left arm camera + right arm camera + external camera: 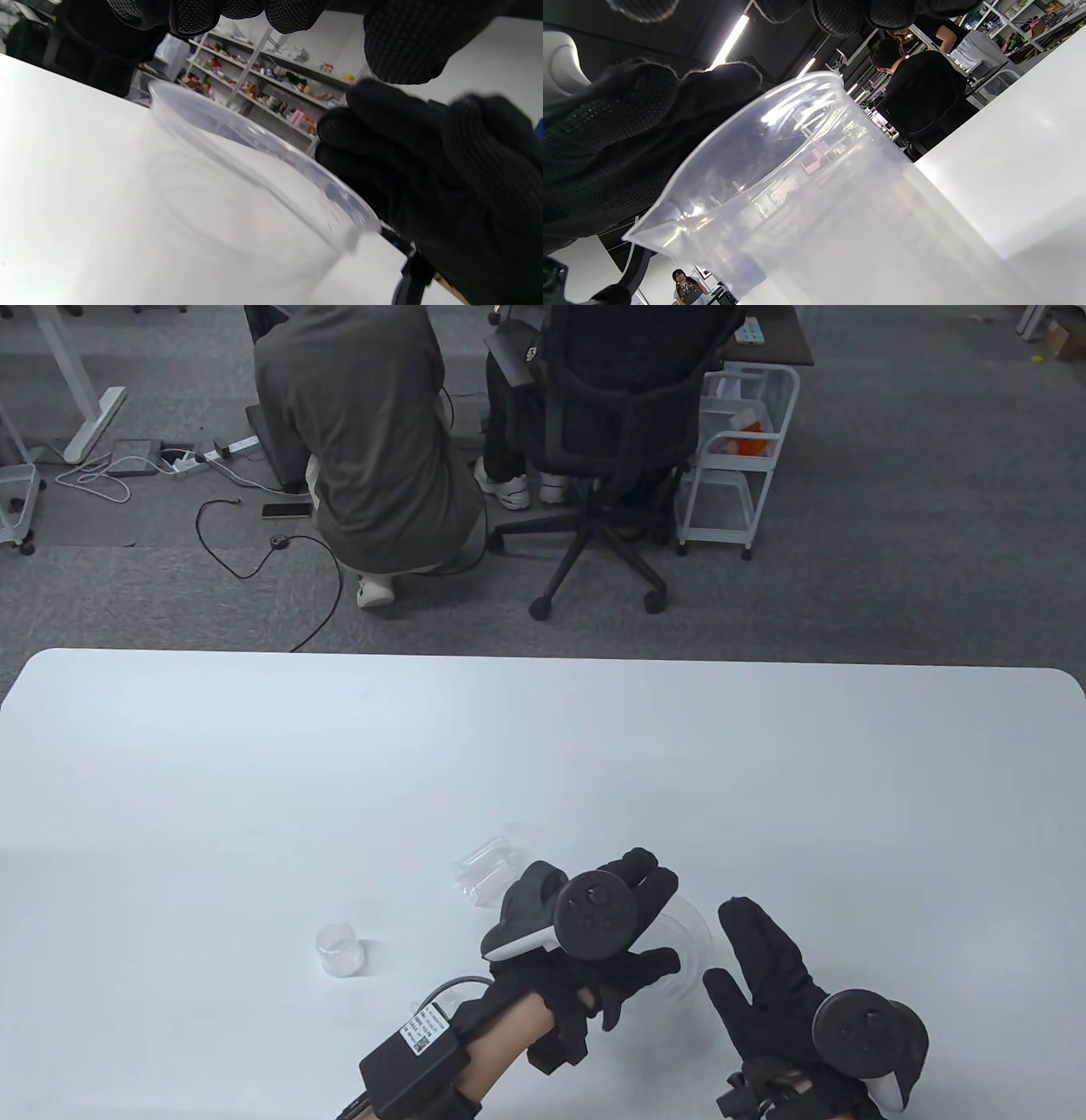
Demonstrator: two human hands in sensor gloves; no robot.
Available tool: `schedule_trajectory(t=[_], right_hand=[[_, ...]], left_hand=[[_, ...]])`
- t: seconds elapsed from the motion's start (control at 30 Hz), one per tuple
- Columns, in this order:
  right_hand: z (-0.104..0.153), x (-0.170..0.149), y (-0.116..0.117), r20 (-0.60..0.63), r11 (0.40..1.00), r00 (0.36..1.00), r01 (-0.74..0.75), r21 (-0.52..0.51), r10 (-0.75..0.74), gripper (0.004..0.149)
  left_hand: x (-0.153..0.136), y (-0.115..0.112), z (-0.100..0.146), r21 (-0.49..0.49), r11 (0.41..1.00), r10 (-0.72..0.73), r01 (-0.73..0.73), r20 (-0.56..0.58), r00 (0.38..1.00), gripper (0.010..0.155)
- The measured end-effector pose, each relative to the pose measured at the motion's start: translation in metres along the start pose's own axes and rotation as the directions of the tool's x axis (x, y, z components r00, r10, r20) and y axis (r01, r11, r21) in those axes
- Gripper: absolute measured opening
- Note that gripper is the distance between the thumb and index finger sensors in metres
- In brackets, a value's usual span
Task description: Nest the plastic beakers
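Near the front edge of the white table (254,746), the left hand (594,942) and right hand (780,984), fingers apart, flank the large clear plastic beaker (691,937), neither plainly gripping. The small clear plastic beaker (340,949) stands left, awaiting nesting; the next move needs a firm hold.

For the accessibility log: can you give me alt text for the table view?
Two black-gloved hands meet around a large clear beaker near the white table's front edge, the left hand over it, the right hand beside it. A small beaker stands left; another lies behind.
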State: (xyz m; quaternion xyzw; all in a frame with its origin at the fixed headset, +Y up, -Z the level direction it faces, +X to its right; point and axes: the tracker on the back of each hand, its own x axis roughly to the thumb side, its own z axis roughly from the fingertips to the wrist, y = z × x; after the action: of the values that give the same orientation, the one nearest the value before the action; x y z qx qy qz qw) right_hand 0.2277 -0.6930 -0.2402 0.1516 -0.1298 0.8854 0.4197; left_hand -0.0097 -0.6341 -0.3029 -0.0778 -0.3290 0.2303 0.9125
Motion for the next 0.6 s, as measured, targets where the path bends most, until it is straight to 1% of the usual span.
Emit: schedule_trajectory(t=[0.13,0.27,0.4,0.6], right_hand=[[0.000,0.000,0.000,0.001,1.000,1.000,-0.002,-0.003,0.002,0.074],[0.000,0.000,0.000,0.002,1.000,1.000,-0.003,-0.004,0.003,0.074],[0.000,-0.001,0.000,0.003,1.000,1.000,-0.005,-0.003,0.005,0.074],[0.000,-0.001,0.000,0.005,1.000,1.000,-0.007,-0.003,0.007,0.074]], left_hand=[[-0.026,0.014,0.006,0.061,0.998,0.032,-0.027,-0.087,0.996,0.077],[-0.059,0.020,0.010,0.076,0.997,0.049,-0.033,-0.211,0.976,0.078],[-0.094,0.016,0.013,0.065,0.997,0.049,-0.029,-0.336,0.940,0.079],[-0.136,0.004,0.011,0.016,1.000,0.017,-0.011,-0.489,0.872,0.078]])
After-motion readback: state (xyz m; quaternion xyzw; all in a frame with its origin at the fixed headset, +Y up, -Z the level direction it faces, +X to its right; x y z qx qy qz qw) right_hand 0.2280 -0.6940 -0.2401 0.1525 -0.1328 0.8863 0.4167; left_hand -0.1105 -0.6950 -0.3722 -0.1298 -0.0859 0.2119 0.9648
